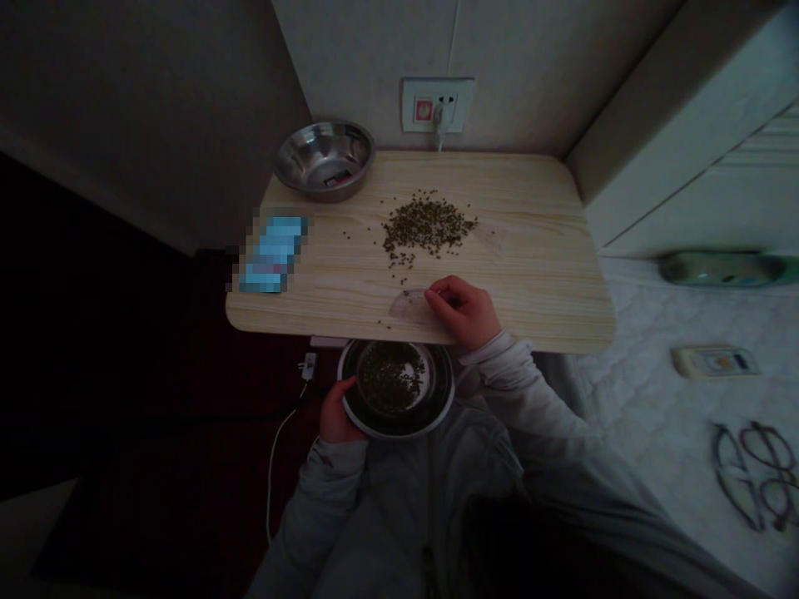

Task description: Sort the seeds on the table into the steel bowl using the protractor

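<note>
My left hand (pixel 340 413) grips the left rim of a round bowl (pixel 399 433) with a pale edge, just below the table's front edge. Small dark green beans (pixel 384 374), like mung beans, lie inside it. My right hand (pixel 467 314) rests at the front of the table, its fingers curled and pinched together; what they hold, if anything, is hidden. Beside its fingertips is a faint see-through patch (pixel 409 305), which I cannot identify. A loose pile of the same beans (pixel 428 225) is spread over the middle of the table, with a few strays near the front edge.
On the wooden table (pixel 530 249) stand a steel bowl (pixel 325 162) at back left and a lit phone (pixel 275 254). A wall socket (pixel 438 106) holds a plug. A white cable (pixel 270 474) hangs at left. A bed (pixel 649 433) at right bears glasses (pixel 758 474) and a green bottle (pixel 724 269).
</note>
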A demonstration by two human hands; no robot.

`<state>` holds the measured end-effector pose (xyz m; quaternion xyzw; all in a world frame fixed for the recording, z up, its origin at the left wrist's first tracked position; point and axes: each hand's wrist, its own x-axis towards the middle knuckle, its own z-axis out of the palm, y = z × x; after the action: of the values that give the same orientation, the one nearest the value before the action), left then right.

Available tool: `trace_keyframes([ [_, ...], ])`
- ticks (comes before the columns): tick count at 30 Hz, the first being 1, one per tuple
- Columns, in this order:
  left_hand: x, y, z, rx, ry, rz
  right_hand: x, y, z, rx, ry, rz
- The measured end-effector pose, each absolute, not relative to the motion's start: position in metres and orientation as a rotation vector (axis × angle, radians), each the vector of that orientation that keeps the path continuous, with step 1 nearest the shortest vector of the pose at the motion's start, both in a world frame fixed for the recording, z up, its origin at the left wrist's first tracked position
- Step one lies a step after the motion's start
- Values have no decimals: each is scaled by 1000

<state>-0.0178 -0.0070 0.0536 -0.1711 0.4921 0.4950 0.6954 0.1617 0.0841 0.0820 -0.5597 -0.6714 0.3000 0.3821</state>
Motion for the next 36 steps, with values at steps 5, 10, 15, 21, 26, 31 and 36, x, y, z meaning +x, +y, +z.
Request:
trace_keyframes([
  [5,-18,-7,53,-367,1136,1094,160,84,80,-1361,-1826,809],
  [10,-19,-6,54,-390,1121,1112,159,86,79,-1352,-1919,771],
  [15,-18,-5,57,-397,1109,1123,158,87,84,-1316,-2040,714],
  [21,-20,-7,55,-375,1112,1141,160,84,85,-1241,-1939,918],
  [26,-22,-10,52,-388,1076,1122,166,88,81,-1351,-1309,963],
  [31,-21,-10,54,-399,1080,1094,175,88,79,-1388,-1006,870],
  [36,-21,-7,54,-438,1063,1094,165,65,84,-1516,-1124,888],
])
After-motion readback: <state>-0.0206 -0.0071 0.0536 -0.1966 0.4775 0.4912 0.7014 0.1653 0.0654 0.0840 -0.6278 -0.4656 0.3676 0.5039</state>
